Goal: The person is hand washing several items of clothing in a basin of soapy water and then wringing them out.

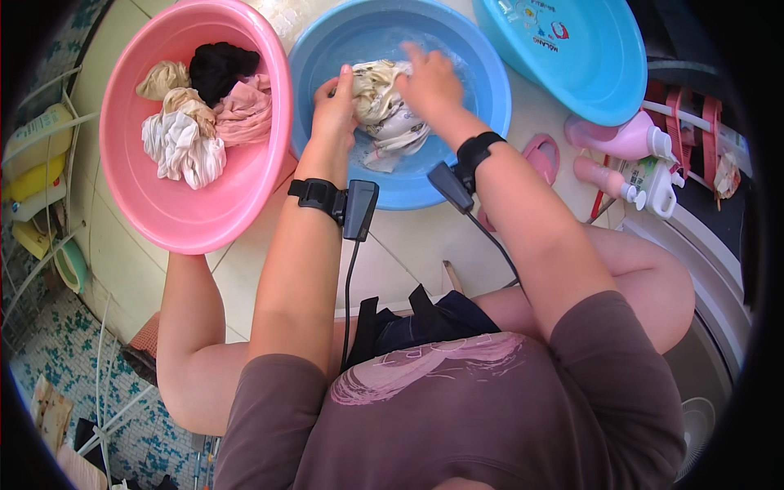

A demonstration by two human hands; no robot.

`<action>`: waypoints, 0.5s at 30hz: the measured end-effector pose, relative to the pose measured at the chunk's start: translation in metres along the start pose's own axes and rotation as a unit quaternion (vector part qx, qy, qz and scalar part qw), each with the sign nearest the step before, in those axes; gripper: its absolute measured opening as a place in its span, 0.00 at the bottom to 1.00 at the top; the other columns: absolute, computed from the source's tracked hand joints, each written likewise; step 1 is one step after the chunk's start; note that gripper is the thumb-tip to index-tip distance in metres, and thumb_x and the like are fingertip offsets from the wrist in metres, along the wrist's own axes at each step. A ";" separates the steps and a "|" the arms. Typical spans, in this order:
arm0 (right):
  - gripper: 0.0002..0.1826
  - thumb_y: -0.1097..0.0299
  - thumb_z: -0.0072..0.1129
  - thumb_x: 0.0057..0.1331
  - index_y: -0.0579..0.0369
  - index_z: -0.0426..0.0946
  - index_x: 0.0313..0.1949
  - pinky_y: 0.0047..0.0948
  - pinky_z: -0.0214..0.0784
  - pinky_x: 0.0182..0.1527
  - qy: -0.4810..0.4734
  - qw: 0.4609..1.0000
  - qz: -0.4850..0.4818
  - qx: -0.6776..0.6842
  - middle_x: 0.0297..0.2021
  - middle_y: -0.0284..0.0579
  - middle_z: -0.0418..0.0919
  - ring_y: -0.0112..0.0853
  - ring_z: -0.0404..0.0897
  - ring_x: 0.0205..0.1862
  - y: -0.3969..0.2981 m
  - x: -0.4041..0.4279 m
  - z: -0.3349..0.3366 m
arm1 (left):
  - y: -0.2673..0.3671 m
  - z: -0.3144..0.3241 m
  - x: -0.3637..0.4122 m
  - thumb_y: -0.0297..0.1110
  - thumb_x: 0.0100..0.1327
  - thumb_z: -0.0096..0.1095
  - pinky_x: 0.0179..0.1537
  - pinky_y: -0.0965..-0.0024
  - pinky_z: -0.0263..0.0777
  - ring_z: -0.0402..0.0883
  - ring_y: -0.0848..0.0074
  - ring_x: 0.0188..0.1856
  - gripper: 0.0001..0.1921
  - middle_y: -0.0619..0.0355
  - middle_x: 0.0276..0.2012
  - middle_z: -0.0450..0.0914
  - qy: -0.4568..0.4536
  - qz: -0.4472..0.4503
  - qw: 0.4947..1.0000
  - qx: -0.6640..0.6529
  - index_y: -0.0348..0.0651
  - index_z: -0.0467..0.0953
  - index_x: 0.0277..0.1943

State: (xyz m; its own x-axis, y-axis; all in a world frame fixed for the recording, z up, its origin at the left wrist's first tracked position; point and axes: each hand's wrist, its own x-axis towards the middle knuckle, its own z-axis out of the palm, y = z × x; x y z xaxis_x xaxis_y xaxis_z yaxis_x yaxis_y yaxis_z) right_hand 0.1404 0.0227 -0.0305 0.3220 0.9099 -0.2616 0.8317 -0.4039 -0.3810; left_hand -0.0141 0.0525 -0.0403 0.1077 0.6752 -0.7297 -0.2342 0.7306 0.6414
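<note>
A wet cream-and-white patterned cloth (392,101) lies bunched in the blue basin (395,197), which holds some water. My left hand (335,110) grips the cloth's left side, thumb raised along it and the other fingers partly hidden. Over the cloth's right edge is my right hand (432,86), slightly blurred. Its index finger points away from me and its thumb is near the fabric; no cloth shows clearly in its grasp. Each wrist wears a black strap with a cabled device.
A tilted pink basin (196,211) at left holds several bunched garments (184,147). At upper right leans a turquoise basin (588,92). Bottles (612,138) and a pink slipper (542,158) lie right of the blue basin. A white wire rack (67,125) with bottles stands far left.
</note>
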 end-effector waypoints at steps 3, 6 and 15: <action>0.27 0.57 0.60 0.58 0.43 0.71 0.57 0.41 0.68 0.56 -0.140 0.980 -0.122 -0.070 0.55 0.54 0.69 0.45 0.72 0.57 0.019 -0.001 0.008 | -0.009 -0.008 0.005 0.48 0.67 0.59 0.55 0.55 0.72 0.76 0.58 0.54 0.35 0.44 0.56 0.69 0.031 0.036 0.998 -0.041 0.36 0.52 0.65; 0.27 0.57 0.59 0.58 0.44 0.71 0.58 0.40 0.68 0.55 -0.127 0.987 -0.100 -0.008 0.50 0.54 0.74 0.45 0.74 0.54 0.031 0.008 0.022 | -0.018 -0.007 -0.005 0.47 0.66 0.62 0.58 0.54 0.70 0.72 0.56 0.58 0.37 0.44 0.59 0.65 0.041 0.062 0.991 -0.115 0.38 0.50 0.66; 0.20 0.60 0.58 0.55 0.52 0.76 0.47 0.37 0.71 0.47 -0.061 0.938 -0.067 0.334 0.45 0.49 0.80 0.46 0.79 0.45 -0.067 -0.045 -0.032 | 0.012 0.003 -0.012 0.65 0.67 0.46 0.45 0.62 0.77 0.81 0.66 0.45 0.29 0.53 0.43 0.80 -0.121 -0.058 0.973 -0.187 0.45 0.74 0.48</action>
State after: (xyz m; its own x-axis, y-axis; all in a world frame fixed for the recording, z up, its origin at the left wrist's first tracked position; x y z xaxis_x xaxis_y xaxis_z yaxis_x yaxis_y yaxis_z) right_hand 0.0848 0.0116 0.0349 0.1470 0.9554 -0.2561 0.3792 -0.2936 -0.8775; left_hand -0.0151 0.0529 -0.0231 0.3678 0.6269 -0.6868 -0.5366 0.7463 0.3939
